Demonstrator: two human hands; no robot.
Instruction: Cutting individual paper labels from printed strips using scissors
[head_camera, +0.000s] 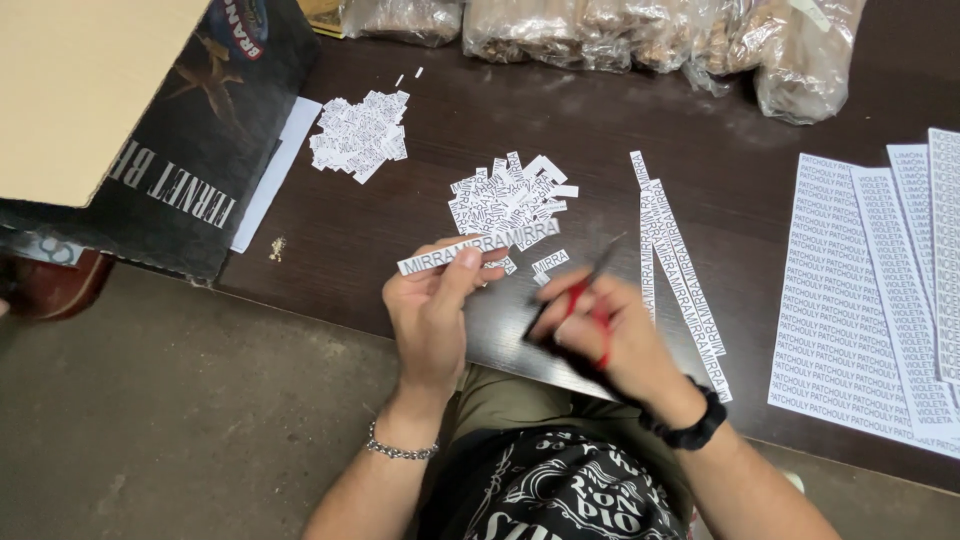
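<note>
My left hand (432, 305) pinches a narrow white paper strip (480, 246) printed with repeated dark words, held level above the dark table (420, 200). My right hand (600, 330) grips red-handled scissors (585, 290), their blades pointing up and right, close to the strip's right end but apart from it. Just beyond the strip lies a heap of small cut paper labels (510, 198). A second heap of cut labels (360, 133) sits further back on the left. Several long uncut strips (680, 270) lie to the right of my right hand.
Printed white sheets (860, 300) cover the table's right side. A black cardboard box (190, 150) with a brown flap stands at the left edge, over a white sheet. Clear plastic bags (640, 35) of brown goods line the back. The floor (180, 420) lies below the table edge.
</note>
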